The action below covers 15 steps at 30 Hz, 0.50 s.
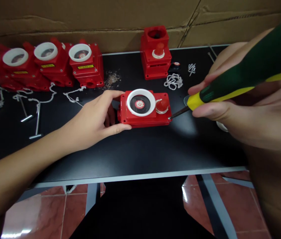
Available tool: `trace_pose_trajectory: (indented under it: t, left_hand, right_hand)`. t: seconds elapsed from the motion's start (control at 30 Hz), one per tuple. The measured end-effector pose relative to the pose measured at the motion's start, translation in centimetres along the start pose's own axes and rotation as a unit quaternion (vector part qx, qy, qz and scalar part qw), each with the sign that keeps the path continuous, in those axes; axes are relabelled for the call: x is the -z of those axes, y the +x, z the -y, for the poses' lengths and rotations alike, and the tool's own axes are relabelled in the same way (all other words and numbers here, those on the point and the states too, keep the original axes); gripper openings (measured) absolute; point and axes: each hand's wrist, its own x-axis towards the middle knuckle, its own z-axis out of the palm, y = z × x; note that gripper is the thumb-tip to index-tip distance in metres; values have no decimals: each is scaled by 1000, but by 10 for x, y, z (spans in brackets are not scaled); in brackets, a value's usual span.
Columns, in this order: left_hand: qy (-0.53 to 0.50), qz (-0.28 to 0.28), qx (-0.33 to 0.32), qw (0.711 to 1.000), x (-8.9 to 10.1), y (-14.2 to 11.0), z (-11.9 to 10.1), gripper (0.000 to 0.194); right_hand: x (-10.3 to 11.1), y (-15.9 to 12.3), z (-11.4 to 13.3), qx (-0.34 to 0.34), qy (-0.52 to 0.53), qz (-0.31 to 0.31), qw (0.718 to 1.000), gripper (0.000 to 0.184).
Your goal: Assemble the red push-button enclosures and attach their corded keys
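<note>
In the middle of the black table lies a red box (145, 121) with a white ring (153, 103) around a dark round window and a small red cone-shaped cap (162, 105) beside it. My left hand (98, 118) grips its left end, thumb along the near side and fingers behind. My right hand (254, 109) is closed around a green and yellow screwdriver (245, 79). The screwdriver's tip meets a screw (169, 118) at the box's near right corner. My palm and the handle hide part of the table on the right.
Several similar red boxes (90, 66) with cords and small metal hammers (38, 122) stand at the back left. Another red box (155, 63) with an open round hole stands behind. Near it lie a white cord (173, 81) and loose screws (191, 68). Cardboard (120, 20) backs the table.
</note>
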Motion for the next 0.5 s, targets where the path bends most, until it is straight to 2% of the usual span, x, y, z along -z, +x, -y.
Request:
trace_pose_trajectory:
  t: [0.13,0.3,0.5]
  left_hand:
    - [2,3,2,1000,1,0,-2,93]
    - [-16,8,18,1000,1,0,-5,91]
    - [-19,-3,40,999,-1,-1,-7,85]
  right_hand:
    - [-6,4,6,-23,-29,-5,999,43]
    - [-5,1,9,-29,-96,-35,994,62]
    - [-2,-7,8,-59,-127,-45,989,58]
